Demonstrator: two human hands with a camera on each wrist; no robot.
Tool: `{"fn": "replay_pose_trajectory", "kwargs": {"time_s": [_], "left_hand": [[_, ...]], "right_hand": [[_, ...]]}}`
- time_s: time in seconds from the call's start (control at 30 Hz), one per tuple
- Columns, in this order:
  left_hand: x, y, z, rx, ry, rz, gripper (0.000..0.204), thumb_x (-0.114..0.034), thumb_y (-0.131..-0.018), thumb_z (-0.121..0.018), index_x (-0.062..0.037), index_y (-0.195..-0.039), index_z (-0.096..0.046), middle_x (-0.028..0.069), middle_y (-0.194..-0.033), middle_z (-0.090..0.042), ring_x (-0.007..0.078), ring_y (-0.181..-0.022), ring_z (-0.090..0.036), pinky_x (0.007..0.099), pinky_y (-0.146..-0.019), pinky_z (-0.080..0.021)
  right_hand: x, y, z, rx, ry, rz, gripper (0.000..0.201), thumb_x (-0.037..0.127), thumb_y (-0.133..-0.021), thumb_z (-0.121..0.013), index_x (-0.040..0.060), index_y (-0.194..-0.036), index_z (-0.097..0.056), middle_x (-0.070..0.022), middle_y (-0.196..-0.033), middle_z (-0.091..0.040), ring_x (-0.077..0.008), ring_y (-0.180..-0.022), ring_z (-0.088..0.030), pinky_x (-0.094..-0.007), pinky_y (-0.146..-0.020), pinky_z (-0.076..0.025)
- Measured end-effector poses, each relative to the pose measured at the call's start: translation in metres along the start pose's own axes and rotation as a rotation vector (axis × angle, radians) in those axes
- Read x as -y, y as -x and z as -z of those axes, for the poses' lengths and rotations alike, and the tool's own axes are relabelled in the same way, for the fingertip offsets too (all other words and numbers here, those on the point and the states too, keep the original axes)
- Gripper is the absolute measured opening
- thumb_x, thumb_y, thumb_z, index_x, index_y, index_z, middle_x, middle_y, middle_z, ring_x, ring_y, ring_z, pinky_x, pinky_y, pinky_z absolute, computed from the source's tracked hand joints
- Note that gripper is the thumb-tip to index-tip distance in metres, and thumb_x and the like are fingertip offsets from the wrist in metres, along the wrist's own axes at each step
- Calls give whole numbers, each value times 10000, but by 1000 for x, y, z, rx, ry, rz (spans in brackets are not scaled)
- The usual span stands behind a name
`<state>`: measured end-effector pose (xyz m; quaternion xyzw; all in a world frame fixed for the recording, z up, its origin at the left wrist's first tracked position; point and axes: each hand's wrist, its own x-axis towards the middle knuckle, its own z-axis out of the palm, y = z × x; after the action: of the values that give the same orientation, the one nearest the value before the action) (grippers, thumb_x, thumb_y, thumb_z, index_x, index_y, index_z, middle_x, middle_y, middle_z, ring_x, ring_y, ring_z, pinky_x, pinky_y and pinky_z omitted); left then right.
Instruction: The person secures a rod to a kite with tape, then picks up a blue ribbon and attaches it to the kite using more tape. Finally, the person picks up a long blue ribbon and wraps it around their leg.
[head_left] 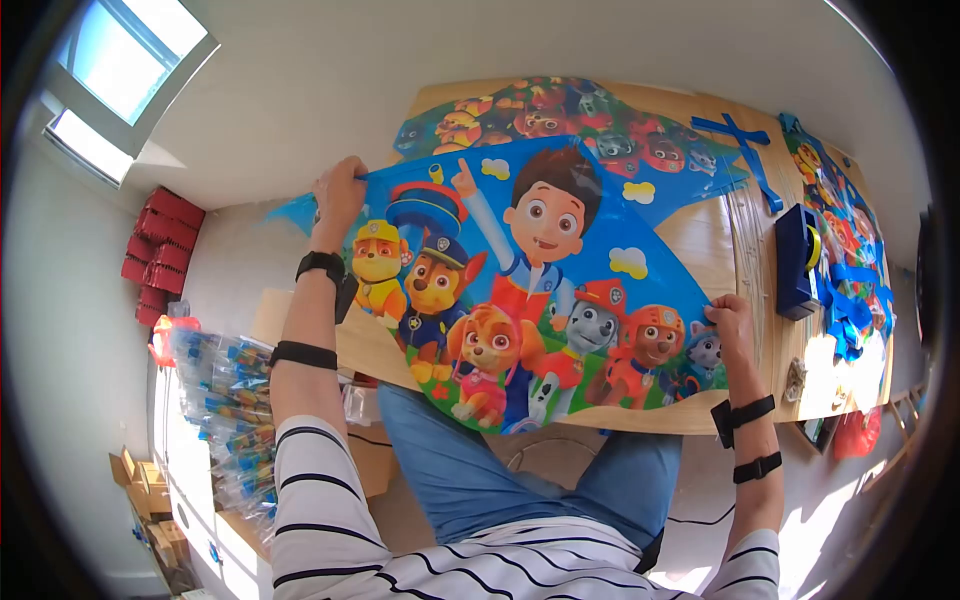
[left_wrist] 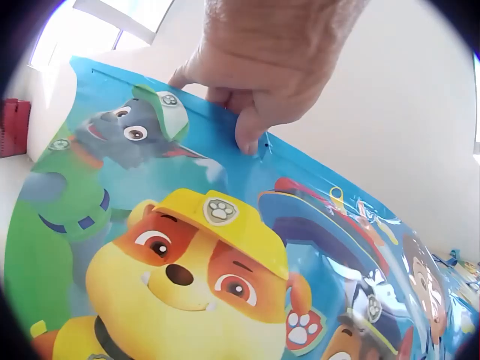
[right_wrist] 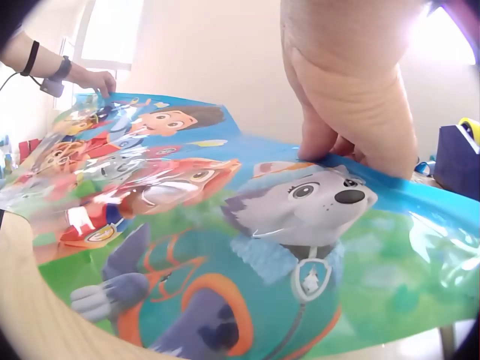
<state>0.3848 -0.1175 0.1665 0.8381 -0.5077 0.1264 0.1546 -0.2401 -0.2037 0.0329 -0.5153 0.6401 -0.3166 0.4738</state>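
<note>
A glossy sheet (head_left: 480,270) printed with cartoon dogs and a cartoon child is stretched between both hands above the wooden table. The left hand (head_left: 340,205) pinches its upper left edge; in the left wrist view the thumb of that hand (left_wrist: 262,75) presses on the printed face near a blue border. At the sheet's right side, the right hand (head_left: 732,330) pinches the edge, beside a grey dog picture. The right wrist view shows the right hand (right_wrist: 356,112) with fingertips on the blue border, partly hidden behind the edge. Another printed sheet (head_left: 540,112) lies behind on the table.
On the table's right stand a blue tape dispenser (head_left: 797,262), blue strips (head_left: 848,325) and more printed material (head_left: 850,225). Plastic-wrapped packs (head_left: 225,400) are at the left, with red boxes (head_left: 165,245) by the wall. Cardboard boxes (head_left: 150,480) lie at lower left.
</note>
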Motion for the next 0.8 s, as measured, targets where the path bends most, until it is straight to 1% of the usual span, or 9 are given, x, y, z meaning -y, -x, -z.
{"fn": "replay_pose_trajectory", "kwargs": {"time_s": [0.13,0.2,0.27,0.33,0.4,0.43,0.47,0.77,0.8], "left_hand": [[-11,29,-4,-133,-77,-82,310,-86,-755,-722,-99,-1060,-671,115,-1084,-696,321,-1036,-637,458,-923,-449],[-19,60,-6,-92,24,-209,320,-133,-775,-728,-73,-1082,-664,128,-1124,-681,323,-1071,-622,453,-938,-437],[-45,100,-7,65,126,-170,370,-199,-798,-732,-47,-1126,-654,134,-1160,-665,323,-1124,-597,449,-948,-432],[-59,138,-26,129,207,-208,490,-297,-816,-729,-61,-1231,-615,141,-1294,-593,333,-1250,-516,517,-1015,-387],[-71,164,-28,279,133,-124,595,-345,-812,-731,-72,-1313,-561,147,-1375,-526,339,-1321,-444,592,-1052,-320],[-74,170,-28,353,94,-82,648,-370,-810,-733,-78,-1354,-534,150,-1416,-492,342,-1357,-408,630,-1071,-286],[-68,170,-31,467,69,-73,736,-423,-810,-725,-76,-1406,-469,129,-1454,-443,334,-1384,-365,742,-1058,-204],[-38,159,-67,556,-22,41,831,-449,-762,-767,-228,-1478,-410,89,-1561,-341,352,-1456,-269,765,-1056,-170],[-13,156,-95,490,28,-15,829,-428,-751,-780,-246,-1473,-416,73,-1549,-360,345,-1454,-275,757,-1065,-169]], "right_hand": [[-4,1,-3,-33,71,44,55,9,-765,-663,-46,-772,-660,-84,-667,-630,-156,-572,-601,-310,-515,-498],[-3,5,-4,-39,91,55,52,12,-765,-657,-40,-771,-655,-77,-670,-624,-154,-581,-601,-303,-518,-500],[5,11,-6,-35,102,56,44,19,-768,-645,-25,-766,-644,-59,-676,-609,-146,-596,-592,-288,-528,-496],[0,7,-8,-39,132,64,44,18,-770,-642,-26,-768,-646,-62,-680,-615,-146,-598,-593,-290,-529,-498],[2,7,-6,-40,162,73,46,17,-771,-640,-28,-768,-648,-66,-685,-621,-148,-601,-595,-292,-530,-500],[2,7,-5,-43,175,80,47,16,-772,-640,-30,-768,-649,-69,-687,-624,-150,-603,-597,-292,-530,-500],[2,5,-6,-47,187,84,48,15,-772,-639,-32,-767,-650,-72,-690,-627,-152,-604,-599,-293,-531,-501],[-14,-10,-11,-77,292,131,59,26,-749,-694,-24,-777,-680,-99,-679,-655,-181,-620,-638,-342,-555,-506],[-9,-7,-16,-66,313,138,74,40,-749,-700,-23,-783,-681,-111,-689,-660,-192,-642,-643,-347,-579,-507]]}}
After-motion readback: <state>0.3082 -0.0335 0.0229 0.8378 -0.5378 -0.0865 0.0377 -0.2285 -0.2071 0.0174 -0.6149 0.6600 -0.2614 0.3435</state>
